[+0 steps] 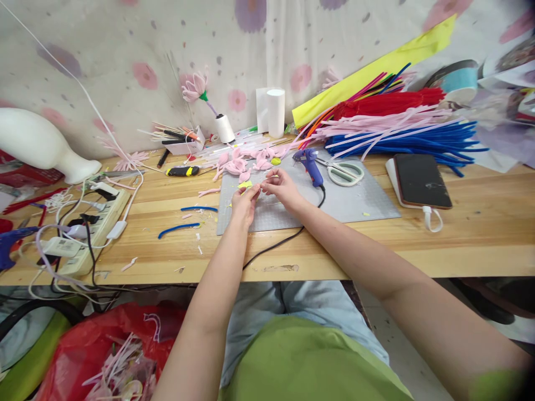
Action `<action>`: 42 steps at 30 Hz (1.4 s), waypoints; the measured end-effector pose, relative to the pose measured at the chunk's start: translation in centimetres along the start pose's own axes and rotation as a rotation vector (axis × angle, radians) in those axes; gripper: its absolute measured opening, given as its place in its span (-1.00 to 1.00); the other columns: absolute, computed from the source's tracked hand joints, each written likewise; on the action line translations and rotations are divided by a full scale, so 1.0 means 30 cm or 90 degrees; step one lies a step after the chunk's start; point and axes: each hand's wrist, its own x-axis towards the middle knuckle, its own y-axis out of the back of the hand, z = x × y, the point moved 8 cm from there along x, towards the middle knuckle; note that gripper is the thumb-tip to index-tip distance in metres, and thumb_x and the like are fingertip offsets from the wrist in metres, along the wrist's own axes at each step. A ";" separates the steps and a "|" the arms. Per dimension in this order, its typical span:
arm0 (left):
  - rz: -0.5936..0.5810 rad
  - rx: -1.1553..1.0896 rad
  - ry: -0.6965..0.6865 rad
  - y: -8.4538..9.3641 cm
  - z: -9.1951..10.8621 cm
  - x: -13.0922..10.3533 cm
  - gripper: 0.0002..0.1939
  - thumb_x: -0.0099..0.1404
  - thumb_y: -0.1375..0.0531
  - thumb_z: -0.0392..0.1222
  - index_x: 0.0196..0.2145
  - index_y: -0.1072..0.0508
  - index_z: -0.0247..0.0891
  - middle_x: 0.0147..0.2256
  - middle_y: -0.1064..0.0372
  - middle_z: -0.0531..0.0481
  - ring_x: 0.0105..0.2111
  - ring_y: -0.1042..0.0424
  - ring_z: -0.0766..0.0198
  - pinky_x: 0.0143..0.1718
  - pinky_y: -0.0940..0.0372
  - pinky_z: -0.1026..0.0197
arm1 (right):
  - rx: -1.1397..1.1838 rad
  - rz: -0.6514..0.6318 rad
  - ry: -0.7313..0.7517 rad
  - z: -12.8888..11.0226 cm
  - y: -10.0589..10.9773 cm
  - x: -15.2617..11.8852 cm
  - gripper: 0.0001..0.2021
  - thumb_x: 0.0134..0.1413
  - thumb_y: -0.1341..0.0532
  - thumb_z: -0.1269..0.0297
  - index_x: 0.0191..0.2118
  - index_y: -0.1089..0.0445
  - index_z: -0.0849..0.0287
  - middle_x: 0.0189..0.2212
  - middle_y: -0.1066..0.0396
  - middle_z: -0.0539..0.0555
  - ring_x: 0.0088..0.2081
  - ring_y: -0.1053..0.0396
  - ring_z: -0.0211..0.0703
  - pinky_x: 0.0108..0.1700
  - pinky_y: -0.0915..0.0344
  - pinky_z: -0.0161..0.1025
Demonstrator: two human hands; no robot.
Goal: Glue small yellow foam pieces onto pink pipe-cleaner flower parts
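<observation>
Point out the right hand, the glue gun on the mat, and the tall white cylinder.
Right hand (286, 191): head view, back of the hand.
Glue gun (312, 169): head view, handle.
Tall white cylinder (276, 115): head view, side wall.

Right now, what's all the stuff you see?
table: one, brown, middle
mat: one, grey, on table
glue gun: one, blue, on mat
scissors: one, pale-handled, on mat
petals: several, pink, mat's back edge
pipe cleaners: many, mixed, mostly right
flower: one, pink, in spool
spool: one, white, back
cylinder: one, white, back
sheet: one, yellow, back
knife: one, yellow-black, left
power strip: one, cream, left
head form: one, white, left
device: one, black, right
bag: one, red, below
left grip, right grip: one each, bare, over mat
</observation>
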 end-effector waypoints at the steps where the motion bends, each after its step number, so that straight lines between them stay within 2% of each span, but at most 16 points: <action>1: 0.002 -0.006 0.008 0.000 -0.004 0.003 -0.72 -0.03 -0.28 -0.56 -0.45 -0.28 -0.31 -0.55 -0.38 0.07 -0.45 -0.44 0.40 -0.15 -0.28 0.27 | -0.004 0.004 -0.002 0.000 0.001 -0.001 -0.62 -0.34 -0.29 0.23 -0.35 -0.10 0.10 -0.56 -0.34 -0.15 -0.49 -0.34 -0.32 -0.39 -0.25 -0.31; 6: -0.008 -0.024 0.033 -0.010 -0.020 0.022 -0.82 0.07 -0.20 -0.54 -0.49 -0.32 -0.34 -0.54 -0.39 0.04 -0.39 -0.45 0.40 -0.13 -0.25 0.31 | -0.024 0.027 0.011 0.003 0.004 -0.005 -0.63 -0.28 -0.28 0.23 -0.32 -0.11 0.09 -0.50 -0.37 -0.11 -0.40 -0.37 -0.27 -0.28 -0.30 -0.24; 11: -0.009 -0.044 0.030 -0.009 -0.026 0.031 -0.80 0.11 -0.16 -0.55 -0.51 -0.30 -0.31 -0.56 -0.38 0.07 -0.37 -0.45 0.42 -0.14 -0.24 0.35 | -0.048 0.016 0.025 0.010 -0.005 0.001 -0.59 -0.31 -0.30 0.27 -0.30 -0.09 0.08 -0.47 -0.38 -0.11 -0.36 -0.40 -0.23 -0.14 -0.33 -0.12; 16: 0.013 -0.045 0.027 0.007 -0.024 0.027 -0.77 0.09 -0.17 -0.57 -0.47 -0.27 -0.27 -0.55 -0.37 0.11 -0.34 -0.46 0.41 -0.15 -0.25 0.35 | -0.089 0.004 0.045 0.008 -0.012 0.001 -0.58 -0.32 -0.30 0.30 -0.29 -0.08 0.08 -0.47 -0.38 -0.10 -0.37 -0.41 -0.21 -0.13 -0.33 -0.09; 25: 0.006 -0.005 -0.034 0.015 -0.012 0.020 -0.72 0.02 -0.26 -0.53 -0.36 -0.33 -0.28 -0.50 -0.40 0.10 -0.37 -0.45 0.44 -0.16 -0.27 0.35 | -0.150 0.057 0.010 0.015 0.018 -0.007 -0.61 -0.28 -0.29 0.29 -0.30 -0.09 0.07 -0.51 -0.39 -0.13 -0.42 -0.40 -0.21 -0.18 -0.34 -0.08; 30: 0.016 0.037 -0.034 0.010 -0.014 0.009 -0.72 -0.04 -0.34 -0.41 -0.37 -0.34 -0.29 -0.48 -0.40 0.08 -0.35 -0.46 0.40 -0.14 -0.26 0.31 | -0.138 0.065 0.007 0.014 0.025 -0.006 -0.60 -0.29 -0.30 0.29 -0.32 -0.07 0.07 -0.52 -0.39 -0.13 -0.43 -0.40 -0.22 -0.21 -0.35 -0.09; 35: -0.030 0.073 -0.008 -0.017 -0.002 -0.017 -0.82 0.08 -0.29 -0.20 -0.40 -0.38 -0.32 -0.40 -0.46 -0.05 -0.25 -0.47 0.32 -0.09 -0.25 0.26 | -0.084 0.064 -0.030 0.030 0.031 -0.009 -0.54 -0.35 -0.35 0.27 -0.32 -0.06 0.07 -0.53 -0.38 -0.14 -0.47 -0.38 -0.25 -0.25 -0.35 -0.13; 37: -0.018 0.072 -0.009 -0.010 0.005 -0.025 -0.82 0.07 -0.29 -0.25 -0.37 -0.38 -0.31 -0.39 -0.47 -0.06 -0.24 -0.48 0.30 -0.07 -0.26 0.24 | -0.057 0.063 -0.043 0.035 0.036 -0.010 -0.51 -0.37 -0.36 0.26 -0.32 -0.05 0.08 -0.53 -0.38 -0.13 -0.47 -0.37 -0.27 -0.28 -0.34 -0.17; 42: 0.014 0.089 -0.027 0.010 0.006 -0.027 -0.67 -0.04 -0.31 -0.45 -0.28 -0.35 -0.33 -0.44 -0.47 -0.03 -0.32 -0.48 0.32 -0.09 -0.29 0.22 | -0.052 0.056 -0.050 0.049 0.046 -0.005 -0.47 -0.41 -0.37 0.22 -0.31 -0.04 0.09 -0.54 -0.39 -0.14 -0.47 -0.37 -0.27 -0.31 -0.33 -0.19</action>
